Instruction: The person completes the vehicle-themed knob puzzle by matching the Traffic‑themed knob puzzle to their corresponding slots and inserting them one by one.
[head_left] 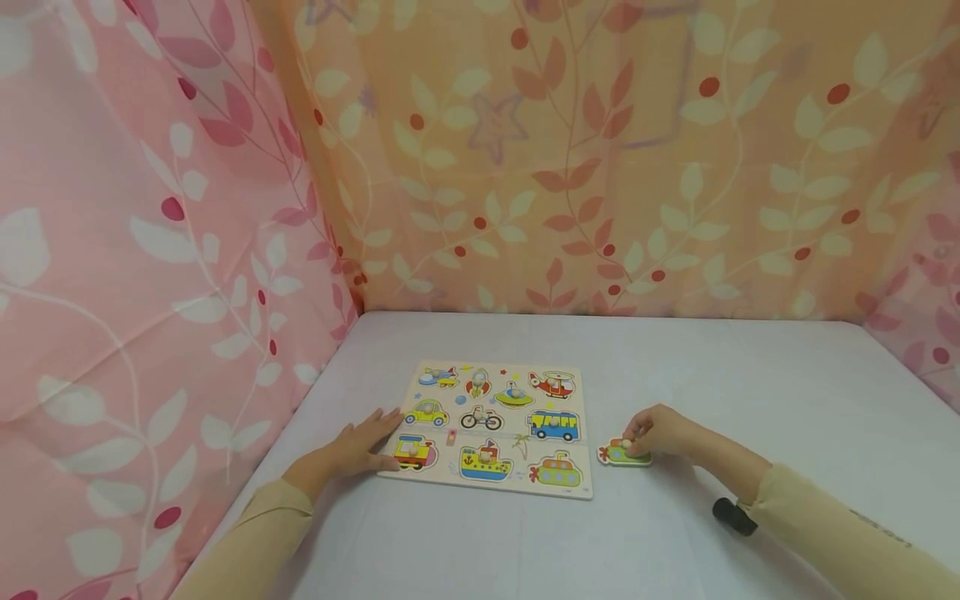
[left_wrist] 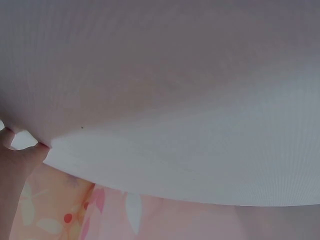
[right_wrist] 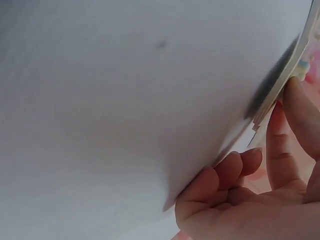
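On the white table lies a wooden knob puzzle board [head_left: 465, 433] with vehicle pictures: a plane, a rocket, a helicopter, a car, a bus, a boat and others. My left hand [head_left: 363, 446] rests at its left edge, fingers extended; the left wrist view catches only some fingers [left_wrist: 35, 152] at the far left. Right of the board, my right hand [head_left: 660, 432] pinches the small knob of a green and orange submarine puzzle piece [head_left: 615, 454]. A matching submarine picture [head_left: 558, 472] shows in the board's lower right corner. The right wrist view shows the piece's edge [right_wrist: 282, 82] beside thumb and finger.
A black object [head_left: 733, 517] is under the right wrist, close to the sleeve. Pink leaf-patterned cloth [head_left: 150, 275] hangs along the left side, and orange floral cloth [head_left: 570, 167] hangs behind the table [head_left: 712, 358].
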